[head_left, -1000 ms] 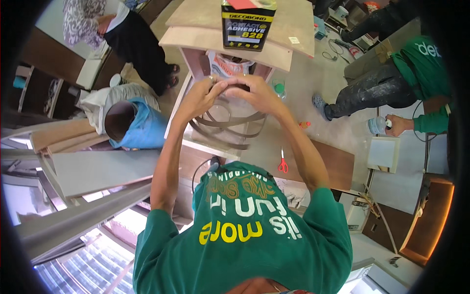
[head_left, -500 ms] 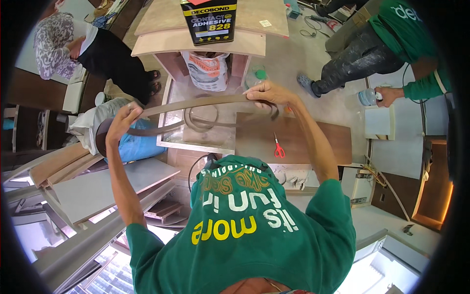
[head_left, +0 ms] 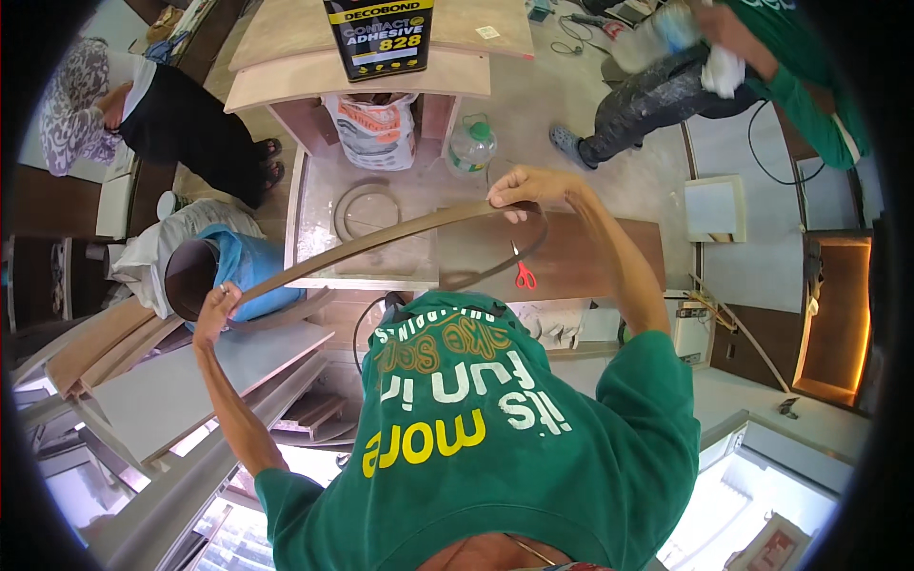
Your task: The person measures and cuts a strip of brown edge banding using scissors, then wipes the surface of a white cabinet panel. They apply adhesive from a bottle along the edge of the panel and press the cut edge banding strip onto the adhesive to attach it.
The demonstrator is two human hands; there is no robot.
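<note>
Overhead, a long brown edge-band strip [head_left: 381,238] spans between the person's two hands in a shallow arc. Left hand [head_left: 215,312]: its grip is closed on the strip's lower end, fingers wrapped around the band, arm extended outward. Right hand [head_left: 526,187]: its grip is pinched on the strip at the upper end, fingers curled over the band; just past this grip the strip continues as a loose dark loop that curves down and back beneath the hand. Directly below the right grip, at the loop's edge, lie red-handled scissors [head_left: 524,274] on a dark brown board [head_left: 590,262]. Between the two grips and behind the strip stands a pale counter [head_left: 314,219] carrying a flat coil of banding [head_left: 367,211]. Beyond the right grip, slightly toward the left hand, a clear plastic bottle with a green cap [head_left: 472,145] stands beside a white printed sack [head_left: 374,128] under a shelf board; a black and yellow adhesive can [head_left: 379,36] stands on that board. Next to the left grip, on its far side, is a blue bucket [head_left: 228,271] with a dark opening. Farther out, a seated person in dark trousers [head_left: 181,119] occupies the floor beyond the left grip, and a second person in a green sleeve [head_left: 800,95] holds a white cloth well beyond the right grip.
</note>
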